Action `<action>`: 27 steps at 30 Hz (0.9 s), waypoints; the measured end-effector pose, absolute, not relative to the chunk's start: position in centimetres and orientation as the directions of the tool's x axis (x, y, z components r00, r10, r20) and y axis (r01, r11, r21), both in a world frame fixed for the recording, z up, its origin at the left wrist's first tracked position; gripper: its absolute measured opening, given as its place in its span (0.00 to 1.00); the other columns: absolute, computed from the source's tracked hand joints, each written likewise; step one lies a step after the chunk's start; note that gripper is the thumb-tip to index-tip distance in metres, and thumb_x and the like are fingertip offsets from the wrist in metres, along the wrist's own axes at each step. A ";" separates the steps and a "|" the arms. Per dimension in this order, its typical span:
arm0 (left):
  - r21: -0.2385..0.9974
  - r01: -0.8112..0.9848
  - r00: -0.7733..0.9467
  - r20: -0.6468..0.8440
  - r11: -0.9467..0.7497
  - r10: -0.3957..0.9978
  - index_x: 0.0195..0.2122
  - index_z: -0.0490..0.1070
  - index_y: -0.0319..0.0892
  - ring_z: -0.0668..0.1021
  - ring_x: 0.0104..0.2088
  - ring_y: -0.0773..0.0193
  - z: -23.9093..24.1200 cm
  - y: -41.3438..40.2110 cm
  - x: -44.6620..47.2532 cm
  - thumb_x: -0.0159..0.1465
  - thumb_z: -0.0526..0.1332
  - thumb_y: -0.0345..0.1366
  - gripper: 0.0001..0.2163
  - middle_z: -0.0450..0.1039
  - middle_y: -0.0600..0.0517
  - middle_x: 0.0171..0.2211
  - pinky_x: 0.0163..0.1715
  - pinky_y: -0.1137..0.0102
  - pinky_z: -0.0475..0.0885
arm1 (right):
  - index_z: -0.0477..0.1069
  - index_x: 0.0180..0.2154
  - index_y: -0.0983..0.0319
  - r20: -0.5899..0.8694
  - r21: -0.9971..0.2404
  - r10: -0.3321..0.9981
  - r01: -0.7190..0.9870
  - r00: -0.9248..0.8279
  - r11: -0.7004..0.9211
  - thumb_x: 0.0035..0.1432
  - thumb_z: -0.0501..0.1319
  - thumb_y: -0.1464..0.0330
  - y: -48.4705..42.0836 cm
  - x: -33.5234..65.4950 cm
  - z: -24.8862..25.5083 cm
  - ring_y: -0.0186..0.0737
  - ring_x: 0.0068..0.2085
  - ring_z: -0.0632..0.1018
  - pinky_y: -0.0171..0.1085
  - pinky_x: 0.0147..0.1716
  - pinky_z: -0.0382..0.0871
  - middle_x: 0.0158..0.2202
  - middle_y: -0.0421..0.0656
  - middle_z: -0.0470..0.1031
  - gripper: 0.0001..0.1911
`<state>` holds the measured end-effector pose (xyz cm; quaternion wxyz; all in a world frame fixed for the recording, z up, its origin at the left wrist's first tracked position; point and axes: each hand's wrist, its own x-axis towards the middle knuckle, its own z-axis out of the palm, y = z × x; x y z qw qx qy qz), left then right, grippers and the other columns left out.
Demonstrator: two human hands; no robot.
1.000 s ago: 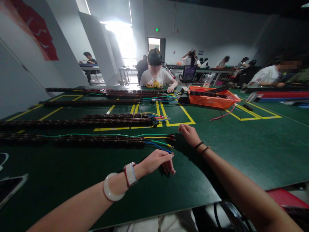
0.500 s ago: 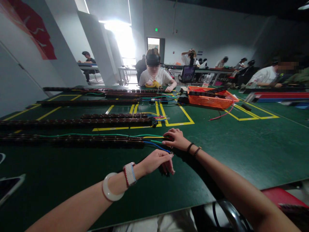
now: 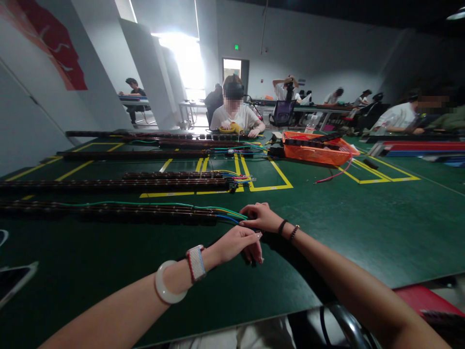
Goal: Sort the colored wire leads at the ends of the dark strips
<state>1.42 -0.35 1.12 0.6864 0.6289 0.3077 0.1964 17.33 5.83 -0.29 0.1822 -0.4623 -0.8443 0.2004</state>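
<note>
My right hand closes its grip on the loose green, yellow and blue wires of a long dark bundle on the green table. My left hand bends downward just beside it; whether it pinches anything, I cannot tell. Beyond lie other dark bundles and an orange basket; a co-worker sits across from me.

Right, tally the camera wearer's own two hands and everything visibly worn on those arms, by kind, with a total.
Left hand and right hand: 2
White bangle: 1
Watch: 1
Plain dark band: 1
Dark beaded bracelet: 1
Total: 6
</note>
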 end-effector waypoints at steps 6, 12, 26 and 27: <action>0.981 0.136 0.735 -0.192 0.136 0.650 0.25 0.72 0.35 0.77 0.24 0.64 1.0 -0.2 1.5 0.61 0.52 0.50 0.22 0.77 0.44 0.25 0.24 0.73 0.69 | 0.75 0.38 0.57 0.160 -0.445 0.822 0.703 -0.546 0.554 0.51 0.63 0.56 5.8 17.0 -0.8 0.37 0.36 0.69 0.40 0.42 0.51 0.30 0.39 0.72 0.15; 0.962 0.042 0.669 -0.227 0.269 0.707 0.25 0.73 0.35 0.78 0.26 0.63 1.1 0.0 1.7 0.60 0.55 0.48 0.20 0.77 0.43 0.26 0.28 0.70 0.71 | 0.74 0.33 0.62 0.251 -0.452 0.815 0.681 -0.522 0.576 0.55 0.62 0.63 5.3 16.3 -0.9 0.35 0.34 0.70 0.38 0.41 0.53 0.31 0.41 0.75 0.09; 0.718 -0.338 0.655 -0.285 0.609 0.700 0.40 0.69 0.31 0.78 0.37 0.57 0.8 1.5 1.3 0.63 0.51 0.33 0.12 0.76 0.40 0.33 0.48 0.57 0.67 | 0.68 0.42 0.63 0.390 0.163 0.652 0.745 -0.650 0.646 0.62 0.53 0.64 4.6 16.1 0.3 0.43 0.37 0.68 0.43 0.46 0.52 0.32 0.46 0.73 0.12; 0.702 -0.375 0.638 -0.278 0.606 0.718 0.41 0.68 0.32 0.78 0.37 0.57 0.7 1.5 1.4 0.63 0.51 0.34 0.12 0.76 0.40 0.34 0.48 0.57 0.67 | 0.68 0.43 0.64 0.383 0.203 0.637 0.733 -0.669 0.649 0.62 0.52 0.65 4.6 16.1 0.4 0.43 0.37 0.68 0.43 0.47 0.53 0.32 0.46 0.73 0.11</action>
